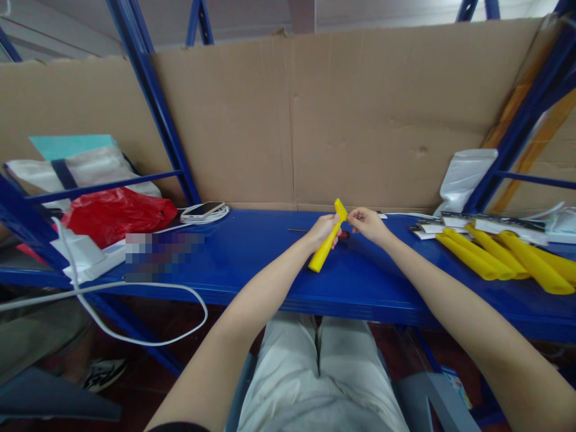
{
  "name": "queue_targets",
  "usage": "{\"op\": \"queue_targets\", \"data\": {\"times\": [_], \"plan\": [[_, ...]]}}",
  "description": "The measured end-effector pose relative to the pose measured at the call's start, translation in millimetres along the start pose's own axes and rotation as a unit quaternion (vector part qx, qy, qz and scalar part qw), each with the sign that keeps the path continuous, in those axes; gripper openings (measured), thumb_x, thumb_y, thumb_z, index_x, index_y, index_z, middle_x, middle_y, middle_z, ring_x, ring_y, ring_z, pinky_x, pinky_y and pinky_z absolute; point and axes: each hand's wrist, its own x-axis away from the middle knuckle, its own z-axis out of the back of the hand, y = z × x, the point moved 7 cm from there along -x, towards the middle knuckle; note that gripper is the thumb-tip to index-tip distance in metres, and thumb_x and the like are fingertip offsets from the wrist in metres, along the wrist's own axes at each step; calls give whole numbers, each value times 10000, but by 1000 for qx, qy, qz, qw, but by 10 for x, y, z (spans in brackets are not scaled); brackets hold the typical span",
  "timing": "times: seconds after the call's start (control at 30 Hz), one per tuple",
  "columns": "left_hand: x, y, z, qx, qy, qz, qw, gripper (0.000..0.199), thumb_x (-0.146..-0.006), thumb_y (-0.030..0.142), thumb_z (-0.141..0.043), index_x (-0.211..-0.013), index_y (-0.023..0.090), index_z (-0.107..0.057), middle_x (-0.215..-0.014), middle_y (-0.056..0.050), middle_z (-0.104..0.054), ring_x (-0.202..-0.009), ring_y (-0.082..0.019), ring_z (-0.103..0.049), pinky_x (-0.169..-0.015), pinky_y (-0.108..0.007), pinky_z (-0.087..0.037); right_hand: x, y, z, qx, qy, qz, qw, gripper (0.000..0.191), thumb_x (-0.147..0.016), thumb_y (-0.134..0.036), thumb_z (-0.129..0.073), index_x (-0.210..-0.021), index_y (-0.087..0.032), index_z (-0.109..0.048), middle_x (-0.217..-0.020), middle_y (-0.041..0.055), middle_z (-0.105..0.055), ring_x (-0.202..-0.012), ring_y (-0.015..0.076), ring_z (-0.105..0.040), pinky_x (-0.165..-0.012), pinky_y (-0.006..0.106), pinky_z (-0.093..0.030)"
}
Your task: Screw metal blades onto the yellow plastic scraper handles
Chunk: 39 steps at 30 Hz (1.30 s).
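Note:
My left hand (322, 231) is closed around a yellow plastic handle (323, 252) with a short angled head at its upper end. The handle is tilted, its wide lower end pointing towards me just above the blue table (252, 264). At the side of the head, my right hand (366, 223) has its thumb and fingers pinched together. Whatever sits between those fingertips is too small to make out. Behind my left hand lies a screwdriver (344, 235) with a dark red grip, its thin shaft sticking out to the left.
Several yellow handles (477, 258) lie at the right beside black-and-white strips (499, 225). A white pouch (465, 177) leans near the blue post. On the left are a phone (204, 209) on a coiled white cable, a red bag (119, 213) and a looping cable (198, 300). Cardboard (360, 120) walls the back.

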Motion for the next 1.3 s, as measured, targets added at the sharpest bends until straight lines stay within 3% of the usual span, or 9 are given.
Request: {"op": "queue_targets", "data": {"times": [0.4,0.63,0.8,0.97,1.1,1.2,1.3], "plan": [[12,-5,3,-11,10,0,1000,221,-1029,280,-311,-970,187,-502,-480,78,-435,-295,-90,-399,-350,-178,-295,21,-32,-18,19,-27,-13,999,155,-798,-216,-641,-722,-210,-507,-571,-47,-540,-424,88,-492,-457,219,-420],[24,4,-5,-12,4,5,1000,212,-1032,285,-324,-947,193,-495,-487,83,-430,-297,-85,-393,-357,-175,-304,-41,-4,14,94,-39,77,992,204,-810,-361,-616,-728,-237,-477,-608,-23,-542,-516,133,-529,-487,247,-432],[10,1,-28,-7,9,1,1000,202,-1025,281,-336,-928,197,-491,-494,75,-437,-302,-86,-391,-357,-177,-298,-31,-35,19,148,-26,103,983,140,-837,-316,-567,-760,-240,-479,-610,-9,-547,-561,156,-542,-546,268,-447],[-22,9,77,-5,54,-3,999,217,-1028,281,-327,-904,199,-485,-501,73,-432,-310,-82,-387,-368,-182,-288,-12,-30,73,153,-20,53,987,89,-851,-241,-556,-794,-239,-487,-629,-14,-562,-538,150,-559,-567,268,-466],[-60,4,279,3,97,7,995,227,-1033,280,-305,-910,201,-478,-506,75,-417,-319,-83,-379,-372,-188,-288,-72,31,278,211,21,37,977,39,-853,-194,-539,-828,-224,-545,-709,29,-636,-629,170,-614,-632,283,-509],[-91,-12,344,21,95,14,995,239,-1036,303,-293,-930,203,-482,-512,75,-413,-330,-85,-381,-375,-186,-295,-149,198,524,325,47,-11,944,85,-834,-147,-544,-807,-198,-606,-786,85,-695,-795,209,-669,-754,299,-524],[-92,-33,324,29,87,27,995,273,-1037,316,-275,-931,195,-497,-521,65,-419,-337,-88,-379,-373,-191,-298,-197,499,768,427,24,-115,896,160,-797,-83,-530,-754,-162,-662,-783,136,-711,-857,253,-696,-784,311,-520]]}}
